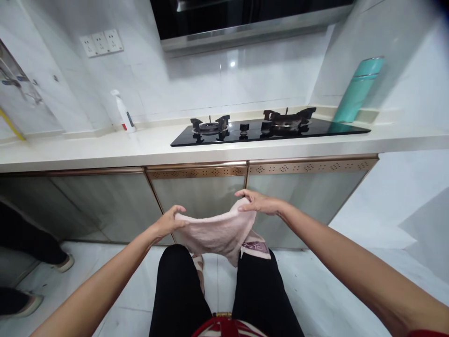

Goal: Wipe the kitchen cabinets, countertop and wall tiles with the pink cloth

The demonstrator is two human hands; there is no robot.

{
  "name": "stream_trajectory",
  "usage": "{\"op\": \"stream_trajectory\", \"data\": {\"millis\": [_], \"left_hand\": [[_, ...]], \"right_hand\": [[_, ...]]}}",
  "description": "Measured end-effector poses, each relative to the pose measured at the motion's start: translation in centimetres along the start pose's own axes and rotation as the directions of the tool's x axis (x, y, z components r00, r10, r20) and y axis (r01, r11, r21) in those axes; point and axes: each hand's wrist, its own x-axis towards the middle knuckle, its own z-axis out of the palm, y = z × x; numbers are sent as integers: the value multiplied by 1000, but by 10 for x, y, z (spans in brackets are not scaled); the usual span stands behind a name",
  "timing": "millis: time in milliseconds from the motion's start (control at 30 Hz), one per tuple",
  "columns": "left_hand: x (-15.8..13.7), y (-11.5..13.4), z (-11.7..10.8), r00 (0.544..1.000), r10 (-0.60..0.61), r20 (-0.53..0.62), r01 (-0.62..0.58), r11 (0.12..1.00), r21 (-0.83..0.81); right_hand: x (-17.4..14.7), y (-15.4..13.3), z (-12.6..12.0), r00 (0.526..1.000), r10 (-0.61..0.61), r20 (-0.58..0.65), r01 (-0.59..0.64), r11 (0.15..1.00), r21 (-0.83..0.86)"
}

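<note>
A pale pink towel (213, 234) hangs between my two hands, above my knees and in front of the lower cabinets. My left hand (170, 223) is closed on its left upper corner, with the thumb along the edge. At the other end, my right hand (257, 202) pinches the towel's upper right part between thumb and fingers. The upper edge sags a little between them. A loose end with a purple patterned band (255, 246) droops over my right knee.
On the white counter (87, 152) is a black gas hob (252, 133) with two burners. A white spray bottle (123, 112) stands left of it, a turquoise flask (358, 91) at its right end. Cabinet doors (196, 194) lie ahead. Another person's legs (31, 238) are at far left.
</note>
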Motion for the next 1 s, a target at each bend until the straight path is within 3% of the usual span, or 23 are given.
{"op": "stream_trajectory", "data": {"millis": [100,167,233,267,333,400,433,500,600,733,900,1000], "left_hand": [[-1,0,-8,994,103,-25,-86,919,384],[2,5,-16,988,152,0,-129,839,529],[8,15,-29,982,188,7,-153,780,607],[12,21,-37,980,196,-13,-148,778,611],[18,32,-52,974,211,-77,-121,782,612],[21,39,-64,963,224,-148,-98,808,581],[21,40,-68,959,223,-176,-93,832,546],[18,38,-70,957,209,-202,-93,878,469],[14,30,-64,969,183,-166,-114,927,357],[9,23,-51,986,116,-118,-99,985,141],[10,28,-48,996,-92,18,93,964,-248],[20,45,-64,996,-88,26,92,929,-358]], "right_hand": [[0,-5,-2,999,-11,30,12,1000,-25],[2,-14,-4,999,7,54,-3,998,-67],[3,-29,-7,996,20,91,3,968,-252],[3,-39,-9,995,22,100,20,917,-399],[2,-58,-15,997,-18,77,66,724,-687],[1,-71,-21,991,-134,14,89,571,-816],[0,-73,-23,982,-186,-25,87,571,-816],[-1,-68,-25,973,-213,-94,77,677,-732],[0,-45,-22,983,-120,-136,28,841,-541],[2,-14,-11,972,-59,-228,-19,945,-327],[0,-10,-16,975,57,-212,-70,996,-55],[5,-29,-43,987,68,-143,-58,995,77]]}}
